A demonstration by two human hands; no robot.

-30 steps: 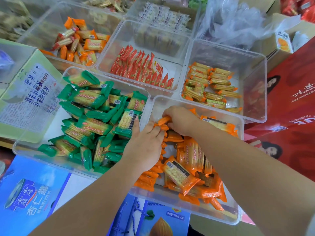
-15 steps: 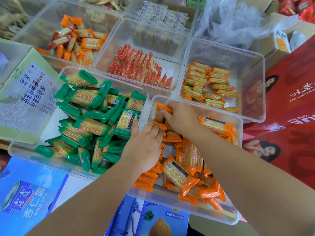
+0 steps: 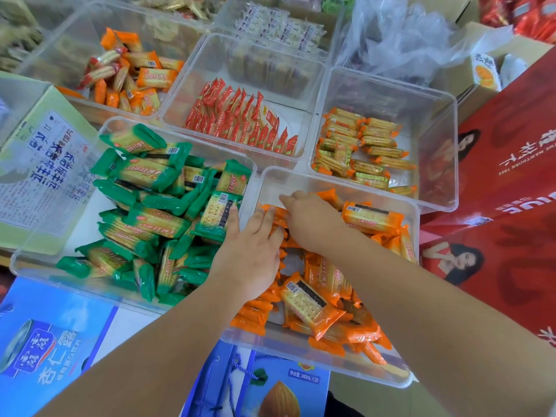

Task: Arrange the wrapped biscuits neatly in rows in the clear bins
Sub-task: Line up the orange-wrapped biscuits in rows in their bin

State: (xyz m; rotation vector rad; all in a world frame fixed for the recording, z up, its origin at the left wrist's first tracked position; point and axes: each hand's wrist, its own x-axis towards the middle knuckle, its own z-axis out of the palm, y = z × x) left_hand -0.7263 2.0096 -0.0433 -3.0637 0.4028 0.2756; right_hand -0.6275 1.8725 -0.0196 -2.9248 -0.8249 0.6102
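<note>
Loose orange-wrapped biscuit packs fill the near clear bin; a row of them stands on edge along its left wall. My left hand lies flat on that row with fingers spread and holds nothing. Just beyond it, my right hand is curled over an orange pack in the bin's far left corner. To the left, another clear bin holds a loose heap of green-wrapped packs.
Behind stand bins with a neat row of red packs, stacked yellow-orange packs and loose orange packs. Red cartons crowd the right side. Blue cartons lie under the near bins. A crumpled plastic bag sits at the back.
My right hand lifted an orange pack toward the bin's far left corner, then lowered it onto the row. My left hand stayed on the row, edging slightly forward.
</note>
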